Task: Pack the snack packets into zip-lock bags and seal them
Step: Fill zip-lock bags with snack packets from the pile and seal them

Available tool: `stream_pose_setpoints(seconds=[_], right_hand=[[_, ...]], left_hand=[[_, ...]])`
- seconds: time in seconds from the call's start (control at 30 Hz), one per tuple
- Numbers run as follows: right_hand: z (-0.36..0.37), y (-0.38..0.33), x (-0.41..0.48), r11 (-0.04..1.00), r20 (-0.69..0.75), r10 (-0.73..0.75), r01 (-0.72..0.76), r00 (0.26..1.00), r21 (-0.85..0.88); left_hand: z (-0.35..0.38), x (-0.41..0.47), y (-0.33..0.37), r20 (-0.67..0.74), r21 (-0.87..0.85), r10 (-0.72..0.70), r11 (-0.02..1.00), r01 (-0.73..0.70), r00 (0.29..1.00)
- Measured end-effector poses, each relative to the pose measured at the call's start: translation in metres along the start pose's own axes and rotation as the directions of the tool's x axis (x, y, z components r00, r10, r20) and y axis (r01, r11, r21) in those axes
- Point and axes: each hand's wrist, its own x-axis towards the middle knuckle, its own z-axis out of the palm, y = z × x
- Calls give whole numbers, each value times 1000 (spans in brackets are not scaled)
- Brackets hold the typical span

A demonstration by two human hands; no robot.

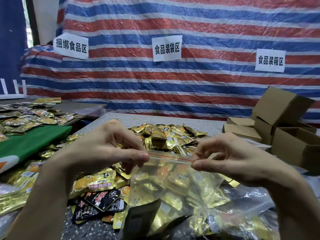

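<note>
Left hand (103, 149), right hand (230, 158): bare, no gloves, rings or watch; forearms bare, sleeveless.

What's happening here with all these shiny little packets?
A person is packing snacks. Both bare hands hold up a clear plastic zip-lock bag with gold foil packets already inside: the left hand and the right hand each pinch one end of its red-lined zip strip, apparently to press it shut. Below and beyond lies a heap of loose gold and black snack packets on the speckled grey table. Brown cardboard boxes stand to the right.
</note>
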Motion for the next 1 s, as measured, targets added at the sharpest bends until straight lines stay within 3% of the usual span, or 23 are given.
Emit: stream_pose_setpoints(seconds=[0.6, 0.9, 1.0], right_hand=[[-24, 18, -22, 945, 126, 244, -265, 962, 190], [-25, 15, -22, 959, 56, 273, -276, 960, 59], [-24, 13, -21, 946, -66, 325, -325, 944, 10]], left_hand=[[-13, -4, -11, -76, -47, -40, 998, 36, 996], [-16, -3, -16, -78, -15, -61, 998, 60, 995], [-13, 1, -19, -95, 13, -70, 997, 71, 993]])
